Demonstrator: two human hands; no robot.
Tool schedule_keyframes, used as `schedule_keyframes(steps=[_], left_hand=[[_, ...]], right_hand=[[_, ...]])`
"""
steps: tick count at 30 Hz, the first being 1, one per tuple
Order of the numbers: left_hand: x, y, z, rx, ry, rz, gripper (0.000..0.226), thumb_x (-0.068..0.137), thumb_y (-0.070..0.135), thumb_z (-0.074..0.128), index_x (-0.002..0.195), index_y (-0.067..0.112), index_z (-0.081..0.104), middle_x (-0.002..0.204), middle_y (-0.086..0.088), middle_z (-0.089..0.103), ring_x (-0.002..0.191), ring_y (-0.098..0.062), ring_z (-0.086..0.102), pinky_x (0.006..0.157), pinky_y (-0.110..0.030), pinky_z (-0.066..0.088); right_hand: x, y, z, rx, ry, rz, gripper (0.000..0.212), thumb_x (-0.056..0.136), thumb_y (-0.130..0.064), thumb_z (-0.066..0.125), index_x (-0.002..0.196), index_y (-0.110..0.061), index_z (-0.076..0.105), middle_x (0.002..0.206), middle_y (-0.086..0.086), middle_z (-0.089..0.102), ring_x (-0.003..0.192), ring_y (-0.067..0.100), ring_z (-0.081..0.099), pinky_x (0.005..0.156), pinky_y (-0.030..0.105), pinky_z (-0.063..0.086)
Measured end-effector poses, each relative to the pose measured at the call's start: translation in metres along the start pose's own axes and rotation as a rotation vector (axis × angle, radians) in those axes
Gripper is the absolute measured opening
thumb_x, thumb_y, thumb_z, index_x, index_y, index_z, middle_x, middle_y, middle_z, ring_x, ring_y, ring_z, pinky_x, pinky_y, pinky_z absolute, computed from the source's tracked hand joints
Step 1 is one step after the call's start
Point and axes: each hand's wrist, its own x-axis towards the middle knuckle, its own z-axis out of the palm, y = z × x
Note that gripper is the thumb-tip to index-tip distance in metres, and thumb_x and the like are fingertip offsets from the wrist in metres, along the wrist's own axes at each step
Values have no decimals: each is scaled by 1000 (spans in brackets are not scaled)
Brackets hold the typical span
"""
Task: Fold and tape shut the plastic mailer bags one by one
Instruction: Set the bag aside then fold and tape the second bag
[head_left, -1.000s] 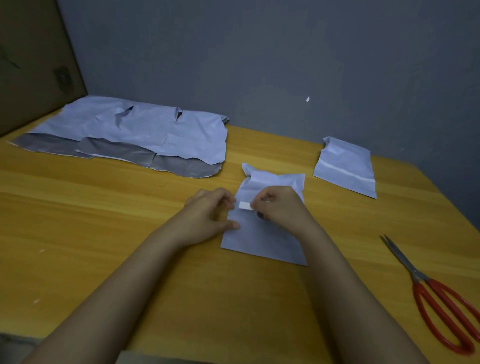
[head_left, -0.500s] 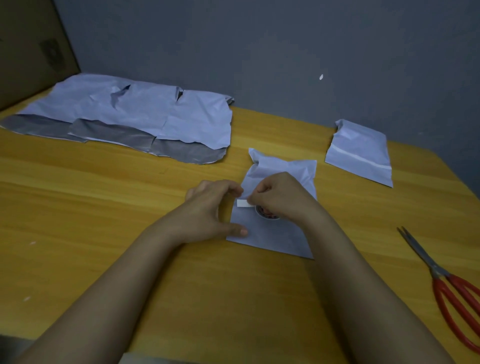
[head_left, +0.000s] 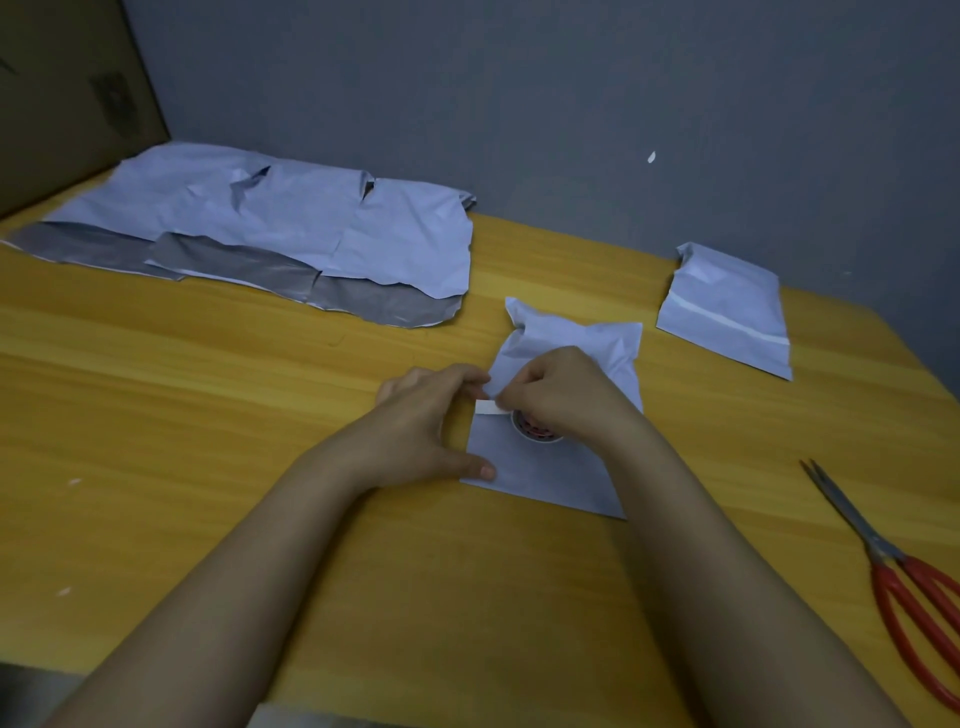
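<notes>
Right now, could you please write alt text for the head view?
Two bare hands work a small white strip at the fold of a plastic mailer bag on a wooden table. A finished bag lies at the back right, flat bags at the back left, and red-handled scissors at the right.

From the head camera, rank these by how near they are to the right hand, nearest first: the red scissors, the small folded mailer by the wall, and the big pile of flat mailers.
1. Small folded mailer: just beyond the right hand, to its right, by the wall.
2. Pile of flat mailers: far left, at the back.
3. Red scissors: near right edge of the table.

The last two are fairly close; the pile's right corner looks nearer.
</notes>
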Motion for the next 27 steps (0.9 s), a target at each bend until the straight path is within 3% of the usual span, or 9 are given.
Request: schedule_keyframes(steps=[11,15,19,27], left_hand=[[-1,-1,0,8,-19,-11,88,66,50,79,139,37,31,127,29,44,124,-1,28,107,-26,20],[0,0,-1,16,-18,-8,88,67,50,79,139,36,32,127,29,44,125,-3,28,108,-28,19],[-1,0,0,19,-21,-19,91,66,50,79,141,37,29,125,27,43,125,-3,27,106,-25,19],[0,-1,1,13,-13,-14,92,66,51,79,141,35,29,129,27,45,125,-4,29,107,-27,19]], right_hand=[[-2,-1,4,-4,8,16,26,81,-16,69,82,9,67,61,8,53,54,16,48,53,26,36],[-4,-2,1,-8,3,16,19,81,-15,68,73,2,67,62,10,50,54,16,44,52,25,33],[-4,-2,-1,10,20,9,24,81,-15,68,77,9,67,59,9,50,49,14,42,49,24,33],[-2,-2,3,-36,9,11,23,81,-15,67,73,6,65,64,11,50,58,19,45,54,28,34]])
